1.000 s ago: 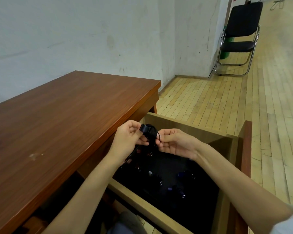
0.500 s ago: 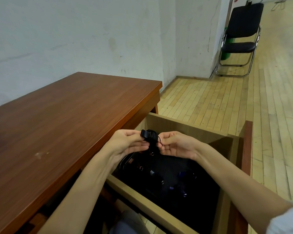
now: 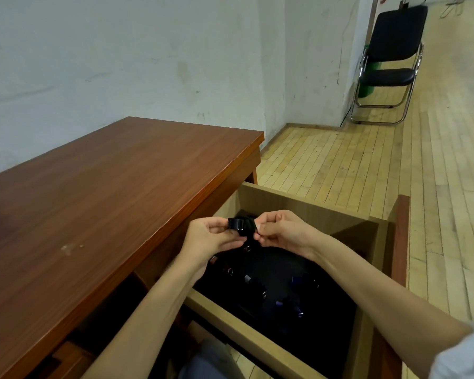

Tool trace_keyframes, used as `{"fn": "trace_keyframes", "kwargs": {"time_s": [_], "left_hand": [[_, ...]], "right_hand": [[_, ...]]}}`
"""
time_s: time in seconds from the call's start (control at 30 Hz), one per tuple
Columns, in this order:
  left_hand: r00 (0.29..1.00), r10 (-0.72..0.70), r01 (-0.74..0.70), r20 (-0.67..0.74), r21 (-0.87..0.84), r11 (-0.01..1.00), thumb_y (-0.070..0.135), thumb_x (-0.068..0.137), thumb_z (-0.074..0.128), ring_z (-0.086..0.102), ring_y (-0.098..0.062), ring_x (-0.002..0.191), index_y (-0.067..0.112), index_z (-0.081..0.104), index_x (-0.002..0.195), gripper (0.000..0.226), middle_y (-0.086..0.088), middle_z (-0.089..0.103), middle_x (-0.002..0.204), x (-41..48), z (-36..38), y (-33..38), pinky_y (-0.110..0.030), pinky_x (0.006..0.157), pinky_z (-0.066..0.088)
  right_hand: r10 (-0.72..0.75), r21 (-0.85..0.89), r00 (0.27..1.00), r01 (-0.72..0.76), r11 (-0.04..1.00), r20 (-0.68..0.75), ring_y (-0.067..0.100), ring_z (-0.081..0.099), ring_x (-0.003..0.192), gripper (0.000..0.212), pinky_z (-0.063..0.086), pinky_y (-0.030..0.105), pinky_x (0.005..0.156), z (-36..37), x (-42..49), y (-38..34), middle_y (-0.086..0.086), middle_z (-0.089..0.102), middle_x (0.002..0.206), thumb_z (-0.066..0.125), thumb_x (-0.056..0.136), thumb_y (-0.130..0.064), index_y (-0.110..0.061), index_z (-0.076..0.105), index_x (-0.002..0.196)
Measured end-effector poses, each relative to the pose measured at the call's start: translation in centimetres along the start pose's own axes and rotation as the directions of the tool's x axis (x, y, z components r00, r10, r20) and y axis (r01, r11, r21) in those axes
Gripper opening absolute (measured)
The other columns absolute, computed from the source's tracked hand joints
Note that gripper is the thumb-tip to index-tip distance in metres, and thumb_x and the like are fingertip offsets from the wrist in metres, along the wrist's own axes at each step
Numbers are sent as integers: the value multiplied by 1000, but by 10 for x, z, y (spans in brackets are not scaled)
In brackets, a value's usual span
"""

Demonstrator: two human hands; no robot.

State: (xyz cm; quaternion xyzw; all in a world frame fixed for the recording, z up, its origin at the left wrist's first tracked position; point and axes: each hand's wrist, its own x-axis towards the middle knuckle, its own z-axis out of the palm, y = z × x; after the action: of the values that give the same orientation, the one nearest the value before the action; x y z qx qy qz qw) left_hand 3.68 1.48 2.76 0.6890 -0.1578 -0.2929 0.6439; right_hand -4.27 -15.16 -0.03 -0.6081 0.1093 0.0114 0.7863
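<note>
An open wooden drawer (image 3: 298, 203) at the lower right of the frame has a black lining where small dark pieces (image 3: 248, 280) lie scattered. A brown desk (image 3: 107, 192) stands at its left.

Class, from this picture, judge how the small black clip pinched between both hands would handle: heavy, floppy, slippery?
Probably light: left hand and right hand hold the small black clip by fingertip pinches alone. Likely stiff: it keeps its blocky shape unsupported between them.
</note>
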Motion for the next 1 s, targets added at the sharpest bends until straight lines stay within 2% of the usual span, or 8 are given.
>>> {"fn": "trace_keyframes", "kwargs": {"time_s": [0.4,0.5,0.57,0.63,0.73,0.83,0.9,1.0], "left_hand": [[954,-187,252,233,-293,922,-4,82,54,69,-17,67,-3,61,107,25,-17,69,81,6,-14,-10,-23,60,58],[968,-96,145,233,-202,969,-2,85,54,66,-15,66,-2,61,105,22,-14,68,79,6,-12,-11,-21,61,56],[992,37,-41,122,37,998,-2,86,56,66,-18,70,-1,63,102,17,-13,70,79,8,-8,-12,-22,64,55],[987,157,-158,20,207,965,-1,85,60,68,-20,71,2,65,97,13,-11,71,78,9,-5,-13,-24,65,55],[994,103,-103,-22,0,995,-3,85,58,70,-19,74,2,64,100,17,-13,72,85,7,-2,-13,-23,68,58],[996,-33,54,86,-256,965,9,91,54,70,-25,88,3,62,104,16,-17,72,96,8,-1,-14,-31,78,58],[991,-74,101,111,-266,959,17,91,56,69,-28,93,3,60,105,20,-20,71,98,13,2,-17,-34,81,57],[993,-93,102,68,-159,982,-1,88,57,71,-24,83,8,61,98,14,-19,69,95,25,8,-24,-29,74,59]], "right_hand": [[79,52,988,-86,995,131,12,59,63,31,53,20,62,-1,0,-2,5,64,69,50,91,3,-13,69,73],[98,88,980,-114,990,171,10,59,61,37,53,20,62,0,0,-2,4,64,67,49,91,2,-15,70,65],[118,121,977,-141,983,179,9,59,59,40,53,19,60,0,0,-1,3,64,66,47,91,3,-15,70,64],[135,167,981,-157,973,137,9,59,57,39,53,20,59,0,1,0,4,64,66,47,91,4,-12,69,64],[113,182,994,-109,977,-11,10,60,59,25,54,21,60,0,3,0,7,65,69,51,90,4,-8,66,74],[16,2,984,-16,1000,-175,11,61,61,14,54,20,61,-3,3,2,8,67,70,57,88,2,-7,64,80],[-36,-140,973,3,990,-230,13,64,63,7,55,21,62,-6,2,5,8,69,72,62,86,-2,-6,65,82],[-18,-210,956,-45,977,-293,13,67,62,2,56,23,61,-7,4,6,11,71,73,66,84,-5,-6,64,83]]}}
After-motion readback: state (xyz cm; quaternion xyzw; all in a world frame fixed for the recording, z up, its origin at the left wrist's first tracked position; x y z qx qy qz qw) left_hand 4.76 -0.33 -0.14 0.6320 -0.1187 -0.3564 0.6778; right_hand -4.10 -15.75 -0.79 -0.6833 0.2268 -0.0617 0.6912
